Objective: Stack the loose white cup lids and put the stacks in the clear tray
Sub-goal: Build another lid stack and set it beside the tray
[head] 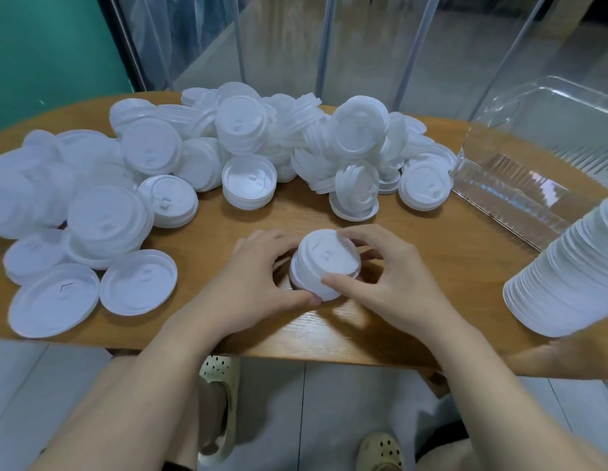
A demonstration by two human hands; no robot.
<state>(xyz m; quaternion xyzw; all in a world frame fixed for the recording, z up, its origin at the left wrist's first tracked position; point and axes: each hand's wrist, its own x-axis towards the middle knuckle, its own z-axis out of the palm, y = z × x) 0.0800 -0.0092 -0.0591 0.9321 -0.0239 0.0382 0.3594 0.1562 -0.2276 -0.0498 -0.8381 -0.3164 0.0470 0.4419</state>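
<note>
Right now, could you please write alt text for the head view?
Both hands, left and right, grip a small stack of white plastic cup lids on a wooden table; loose lids heap behind, an empty clear plastic tray sits right.

A rounded wooden table [415,239] carries everything. Loose white cup lids [200,154] lie heaped on it beyond and to the left of the left hand [258,283], some dome up, some hollow up. A tall lid stack [567,273] lies tilted on its side to the right of the right hand [387,287]. The clear tray [520,195] sits beyond that hand, at the table's far right.
</note>
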